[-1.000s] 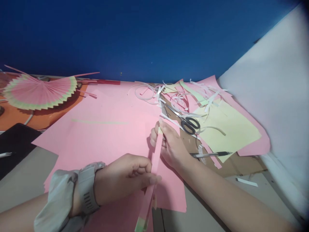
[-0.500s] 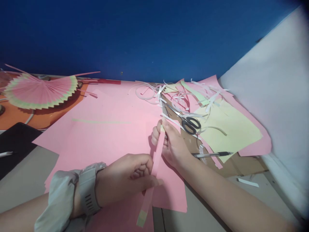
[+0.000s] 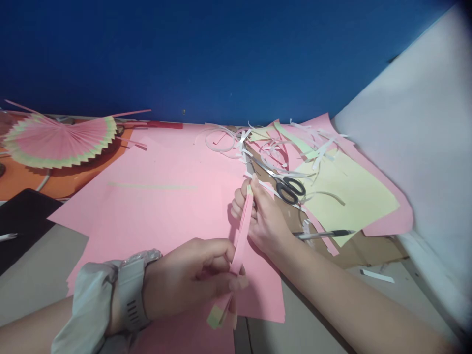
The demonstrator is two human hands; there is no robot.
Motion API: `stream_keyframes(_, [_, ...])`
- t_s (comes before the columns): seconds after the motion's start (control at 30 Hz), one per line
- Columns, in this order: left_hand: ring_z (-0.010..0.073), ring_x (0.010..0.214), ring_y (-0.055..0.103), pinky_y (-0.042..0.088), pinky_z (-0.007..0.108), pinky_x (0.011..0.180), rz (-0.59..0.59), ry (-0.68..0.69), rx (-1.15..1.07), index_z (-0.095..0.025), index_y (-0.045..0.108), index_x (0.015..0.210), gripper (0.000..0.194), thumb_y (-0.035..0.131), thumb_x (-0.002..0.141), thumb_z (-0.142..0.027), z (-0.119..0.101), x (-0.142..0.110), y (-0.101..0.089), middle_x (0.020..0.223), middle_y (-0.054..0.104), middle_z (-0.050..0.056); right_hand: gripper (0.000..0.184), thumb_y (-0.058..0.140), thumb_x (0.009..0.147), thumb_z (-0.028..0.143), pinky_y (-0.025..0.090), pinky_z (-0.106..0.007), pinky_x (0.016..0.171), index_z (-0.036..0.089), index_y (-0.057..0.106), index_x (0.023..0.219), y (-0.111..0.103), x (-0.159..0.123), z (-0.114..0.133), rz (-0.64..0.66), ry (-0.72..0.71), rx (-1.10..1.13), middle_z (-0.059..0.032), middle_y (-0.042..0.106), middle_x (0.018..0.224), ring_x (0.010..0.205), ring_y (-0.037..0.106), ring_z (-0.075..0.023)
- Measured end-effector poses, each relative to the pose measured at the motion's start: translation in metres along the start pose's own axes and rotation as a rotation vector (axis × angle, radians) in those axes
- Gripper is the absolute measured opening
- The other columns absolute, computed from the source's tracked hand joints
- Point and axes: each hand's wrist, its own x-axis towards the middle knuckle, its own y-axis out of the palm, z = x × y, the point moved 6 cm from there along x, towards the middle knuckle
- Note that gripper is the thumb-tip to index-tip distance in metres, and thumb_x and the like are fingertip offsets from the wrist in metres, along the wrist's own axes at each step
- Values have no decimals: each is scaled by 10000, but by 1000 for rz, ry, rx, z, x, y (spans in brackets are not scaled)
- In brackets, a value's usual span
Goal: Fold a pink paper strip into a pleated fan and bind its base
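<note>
The left hand [image 3: 199, 270] is clamped on the lower part of a folded paper strip [image 3: 242, 236], with its thumb in front; the right hand [image 3: 263, 211] is clamped on the upper end of the same strip, its fingers curled behind. The strip is pink with yellow-green ends; it stands slanted between the two hands, over the right part of the pink sheets [image 3: 165, 216]; at its lower end, the layers are a little apart.

On the left wrist there are a grey watch [image 3: 132, 292] and a pale cloth band [image 3: 86, 307]; beyond the upper left edge of the pink sheets, a pleated paper fan [image 3: 62, 142] lies over an orange surface [image 3: 73, 186]; near their left corner is a flat black object [image 3: 27, 223].

Beyond their right edge, the black-handled scissors [image 3: 290, 191] lie near the right hand, on brown cardboard [image 3: 368, 253]; a pale yellow sheet [image 3: 354, 191] lies farther right, with thin paper scraps [image 3: 273, 150] at its upper left; a pen [image 3: 324, 235] crosses near its lower corner.
</note>
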Motion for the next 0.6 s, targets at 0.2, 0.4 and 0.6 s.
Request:
stream_keyframes(0.2, [94,512,557,403,201,508,-29,-50,-23,-171,468,736,184,605,793,-280,6,0,-1,557,573,-34,453,495,827,533,152,-218,404,192,324,584,-1,-1,-1,4,2,22,85,238,475,412,162,-63])
stream_keyframes(0.4, [74,470,542,396,185,470,2,-110,-114,-170,425,679,233,647,740,-210,8,2,1,573,591,-41,451,528,810,525,153,-218,399,193,325,581,-1,1,-2,-14,7,48,91,228,457,401,152,-61])
stream_keyframes(0.6, [84,484,566,375,176,472,-50,-64,-18,-180,408,689,264,632,775,-290,13,2,-1,517,570,-59,464,532,804,528,150,-215,392,191,321,565,0,1,0,-9,-6,46,86,249,472,410,149,-63])
